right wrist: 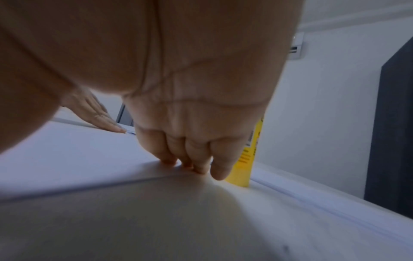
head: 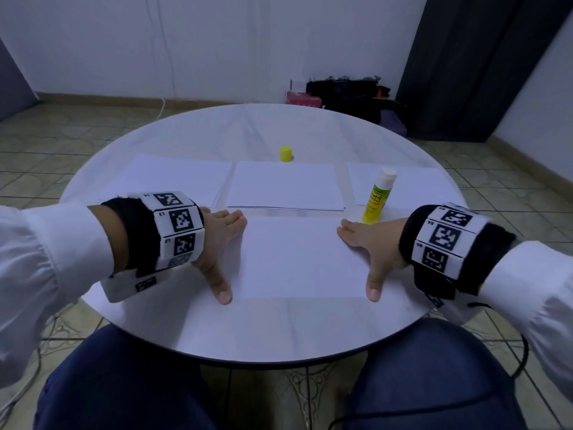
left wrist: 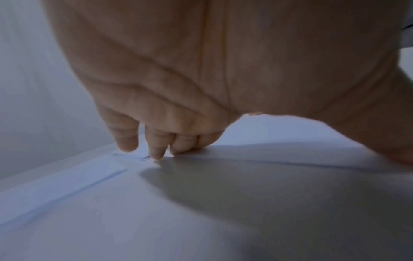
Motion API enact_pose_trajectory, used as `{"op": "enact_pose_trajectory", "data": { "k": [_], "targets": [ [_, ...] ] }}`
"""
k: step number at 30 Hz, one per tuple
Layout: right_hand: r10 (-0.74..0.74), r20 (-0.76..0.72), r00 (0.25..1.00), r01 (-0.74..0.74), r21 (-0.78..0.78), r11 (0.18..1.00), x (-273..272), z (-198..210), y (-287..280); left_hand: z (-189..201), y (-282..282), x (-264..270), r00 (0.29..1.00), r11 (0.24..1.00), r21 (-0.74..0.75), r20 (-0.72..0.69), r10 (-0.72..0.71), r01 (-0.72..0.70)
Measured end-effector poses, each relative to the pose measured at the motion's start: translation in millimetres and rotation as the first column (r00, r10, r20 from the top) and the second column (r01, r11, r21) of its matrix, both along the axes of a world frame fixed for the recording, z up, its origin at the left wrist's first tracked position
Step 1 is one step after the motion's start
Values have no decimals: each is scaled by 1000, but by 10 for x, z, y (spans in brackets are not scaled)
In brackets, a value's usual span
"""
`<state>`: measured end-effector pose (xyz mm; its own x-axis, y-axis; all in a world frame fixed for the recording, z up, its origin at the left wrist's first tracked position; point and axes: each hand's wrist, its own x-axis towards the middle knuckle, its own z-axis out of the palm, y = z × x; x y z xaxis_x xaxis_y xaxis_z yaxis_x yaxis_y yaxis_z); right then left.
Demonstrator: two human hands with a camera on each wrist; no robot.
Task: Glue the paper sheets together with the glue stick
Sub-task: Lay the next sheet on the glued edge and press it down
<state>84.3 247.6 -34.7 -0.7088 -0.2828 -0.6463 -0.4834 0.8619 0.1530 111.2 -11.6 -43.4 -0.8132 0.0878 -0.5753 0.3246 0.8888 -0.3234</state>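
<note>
Both hands lie flat and spread, left hand (head: 217, 243) and right hand (head: 370, 246) pressing opposite short edges of the near paper sheet (head: 297, 259). Uncapped, the glue stick (head: 376, 197) stands upright just beyond the right hand, nearer it.

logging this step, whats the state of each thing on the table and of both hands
yellow glue stick tube: upright, uncapped, white tip showing.
small yellow cap: off, standing apart beyond the middle sheets.
near white paper sheet: flat, pressed at both side edges.
three white paper piles behind: flat, untouched.
left hand: open, flat on the near sheet's left edge.
right hand: open, flat on its right edge.
</note>
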Motion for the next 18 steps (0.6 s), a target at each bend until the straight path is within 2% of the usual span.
{"op": "enact_pose_trajectory", "data": {
  "k": [3, 12, 15, 18],
  "targets": [
    [13, -3, 1000, -13, 19, 1000, -10, -4, -28, 4, 190, -39, 1000, 1000, 1, -28, -1, 1],
    [53, -37, 998, -53, 15, 998, 1, -1, -38, -15, 1148, -126, 992, 979, 174, -89, -88, 103],
    [69, -81, 994, -68, 9, 998, 21, -9, -41, -40, 1293, -163, 981, 960, 224, -129, -143, 170],
    [78, -87, 993, -78, 11, 997, 22, -12, -39, -44, 1261, -154, 979, 961, 205, -127, -162, 185]
  ]
}}
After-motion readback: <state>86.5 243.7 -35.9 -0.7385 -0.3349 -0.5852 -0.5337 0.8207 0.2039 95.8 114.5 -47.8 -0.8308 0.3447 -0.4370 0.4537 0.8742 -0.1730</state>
